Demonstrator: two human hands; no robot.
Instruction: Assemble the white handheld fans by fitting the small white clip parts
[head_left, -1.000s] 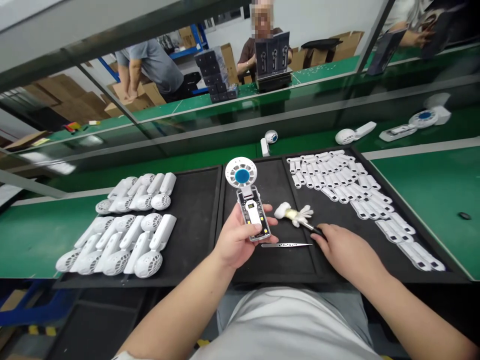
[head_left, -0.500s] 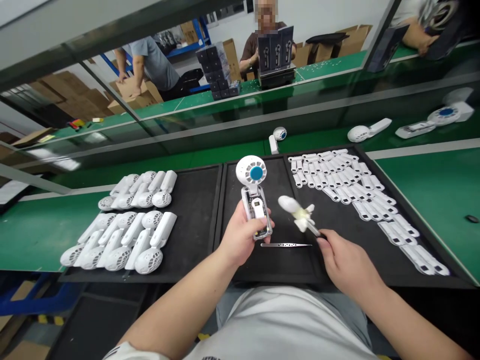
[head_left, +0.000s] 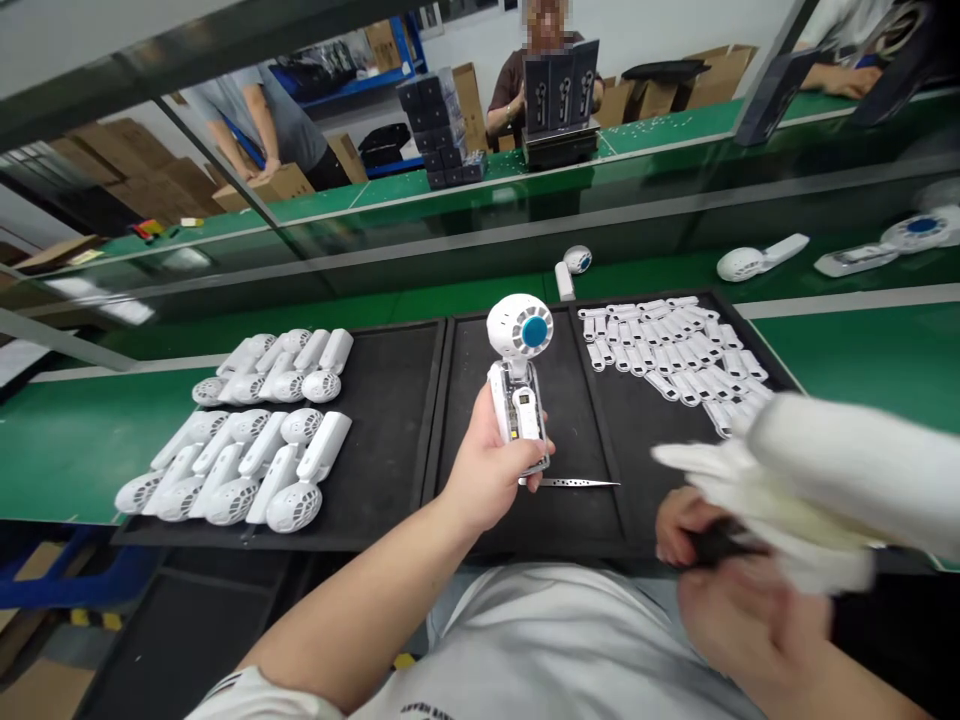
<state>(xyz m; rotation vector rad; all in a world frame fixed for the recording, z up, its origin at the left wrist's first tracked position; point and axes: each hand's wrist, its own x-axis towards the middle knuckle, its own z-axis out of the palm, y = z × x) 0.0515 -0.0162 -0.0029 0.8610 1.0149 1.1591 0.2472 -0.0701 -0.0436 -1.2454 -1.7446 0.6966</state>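
My left hand (head_left: 491,465) grips a white handheld fan (head_left: 525,385) by its handle, closed around it with the thumb across the lower front. The fan has a round head with a blue centre, and its open handle shows inner parts and a white piece with a small dark window. At the right my right hand (head_left: 750,610), smeared by motion, is closed on a dark-handled tool (head_left: 724,540). A large blurred white object (head_left: 817,480) with a pale yellow patch rises by that hand; its kind cannot be told. Perforated tweezers (head_left: 574,483) lie below the fan.
Several white fans (head_left: 277,430) lie in rows on the left black tray (head_left: 390,420). Many white handle covers (head_left: 675,350) fill the right tray. More fans (head_left: 761,258) rest on the green surface behind. Co-workers (head_left: 259,130) stand or sit beyond, near stacked dark boxes (head_left: 439,130).
My right hand has swung right and toward me, and the white object near it now looms much larger. My left hand keeps hold of the fan, which appears slightly higher and farther right.
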